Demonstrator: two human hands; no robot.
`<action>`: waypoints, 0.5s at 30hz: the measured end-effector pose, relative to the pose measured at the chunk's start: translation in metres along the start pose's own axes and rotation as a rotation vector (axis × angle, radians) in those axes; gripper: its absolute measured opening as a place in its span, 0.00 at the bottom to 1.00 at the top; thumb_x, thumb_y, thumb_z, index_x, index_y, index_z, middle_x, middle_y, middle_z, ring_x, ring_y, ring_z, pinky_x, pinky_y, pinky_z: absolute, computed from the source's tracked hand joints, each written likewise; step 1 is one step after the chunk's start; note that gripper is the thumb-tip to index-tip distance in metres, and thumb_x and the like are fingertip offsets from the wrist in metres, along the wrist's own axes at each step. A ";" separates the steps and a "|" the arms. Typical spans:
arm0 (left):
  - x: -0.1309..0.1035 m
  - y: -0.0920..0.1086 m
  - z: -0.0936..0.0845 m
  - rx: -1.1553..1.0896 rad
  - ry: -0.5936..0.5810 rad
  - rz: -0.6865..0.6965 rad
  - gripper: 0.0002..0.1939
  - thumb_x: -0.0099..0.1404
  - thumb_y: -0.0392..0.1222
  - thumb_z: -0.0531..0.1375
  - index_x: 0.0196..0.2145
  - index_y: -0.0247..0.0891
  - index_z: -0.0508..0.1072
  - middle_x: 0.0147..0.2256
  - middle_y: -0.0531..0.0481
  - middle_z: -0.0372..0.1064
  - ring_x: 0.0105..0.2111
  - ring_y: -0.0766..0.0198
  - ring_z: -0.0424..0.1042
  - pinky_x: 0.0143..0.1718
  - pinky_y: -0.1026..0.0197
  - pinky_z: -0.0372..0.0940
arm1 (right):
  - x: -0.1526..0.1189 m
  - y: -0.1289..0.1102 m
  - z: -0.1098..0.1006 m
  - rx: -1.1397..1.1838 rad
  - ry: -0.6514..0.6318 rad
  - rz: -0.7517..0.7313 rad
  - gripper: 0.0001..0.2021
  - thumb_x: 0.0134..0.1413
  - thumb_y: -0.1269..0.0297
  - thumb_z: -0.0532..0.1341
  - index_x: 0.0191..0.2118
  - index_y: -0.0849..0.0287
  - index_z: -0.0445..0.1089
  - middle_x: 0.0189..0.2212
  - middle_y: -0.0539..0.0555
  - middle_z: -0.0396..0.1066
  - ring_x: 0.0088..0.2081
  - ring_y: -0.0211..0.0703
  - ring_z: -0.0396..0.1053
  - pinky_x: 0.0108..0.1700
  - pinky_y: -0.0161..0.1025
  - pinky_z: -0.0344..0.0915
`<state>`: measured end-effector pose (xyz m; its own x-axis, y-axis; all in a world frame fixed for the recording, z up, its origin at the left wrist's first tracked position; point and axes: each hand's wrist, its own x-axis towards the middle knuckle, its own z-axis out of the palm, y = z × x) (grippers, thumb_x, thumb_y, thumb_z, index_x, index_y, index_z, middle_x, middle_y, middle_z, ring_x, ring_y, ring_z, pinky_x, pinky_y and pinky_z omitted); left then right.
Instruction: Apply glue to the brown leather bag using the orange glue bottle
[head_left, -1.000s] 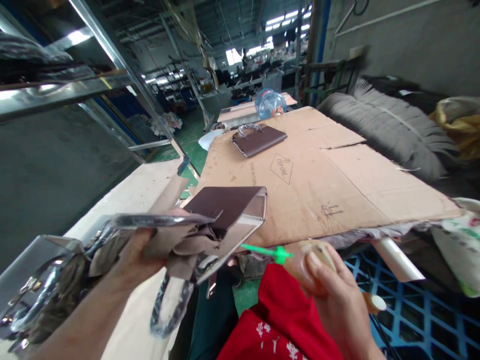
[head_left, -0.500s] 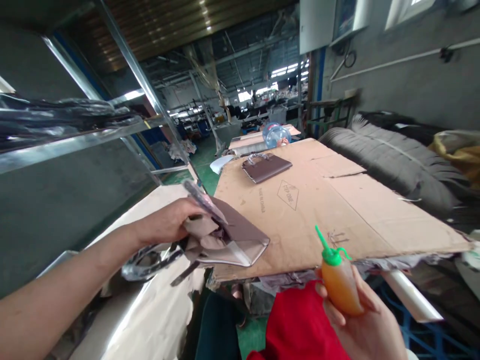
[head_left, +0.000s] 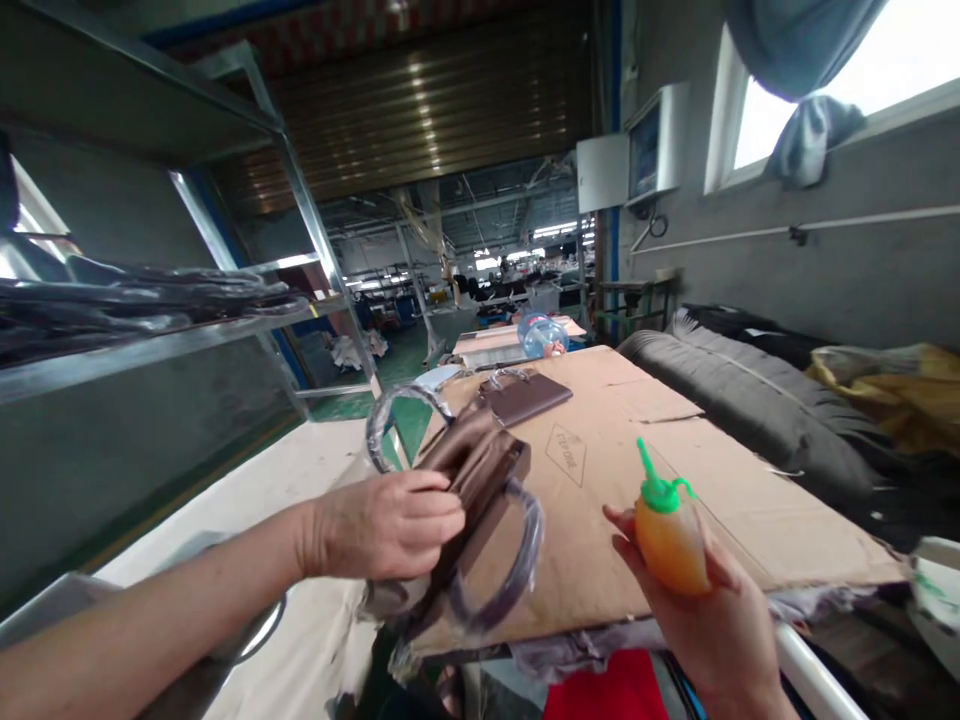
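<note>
My left hand [head_left: 390,522] is closed on a brown bag [head_left: 480,470], gripping it near its top at the near left edge of the cardboard-covered table [head_left: 600,560]. The bag's two plastic-wrapped handles stick out, one to the upper left and one to the lower right. At the right, my right hand [head_left: 720,620] holds a squeeze bottle [head_left: 671,545] of orange liquid upright, its green nozzle pointing up. A second brown bag [head_left: 531,398] lies flat farther back on the cardboard, its wrapped handles toward the back left.
Behind the flat bag stands a large blue clear plastic bottle [head_left: 541,336]. A metal rack [head_left: 180,335] with plastic-wrapped items rises at the left, above a pale-covered surface [head_left: 300,470]. Grey bundled material [head_left: 735,400] lies along the right wall.
The brown bag in my left hand has turned, so its top and both handles now show. My right hand still has the bottle. The camera view has tipped up.
</note>
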<state>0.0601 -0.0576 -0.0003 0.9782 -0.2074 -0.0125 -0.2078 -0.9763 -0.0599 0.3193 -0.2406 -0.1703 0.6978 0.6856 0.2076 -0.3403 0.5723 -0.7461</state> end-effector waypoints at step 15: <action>-0.024 0.037 0.081 0.283 0.453 0.106 0.16 0.68 0.31 0.53 0.36 0.48 0.78 0.45 0.52 0.83 0.45 0.60 0.77 0.58 0.53 0.63 | 0.027 0.025 0.027 0.397 -0.279 0.500 0.17 0.44 0.52 0.78 0.35 0.59 0.82 0.34 0.58 0.83 0.44 0.53 0.80 0.52 0.48 0.74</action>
<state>0.0291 -0.0835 -0.0830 0.8409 -0.3706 0.3943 -0.2361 -0.9069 -0.3490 0.3123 -0.1958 -0.1669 0.2270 0.9694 0.0934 -0.8204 0.2420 -0.5180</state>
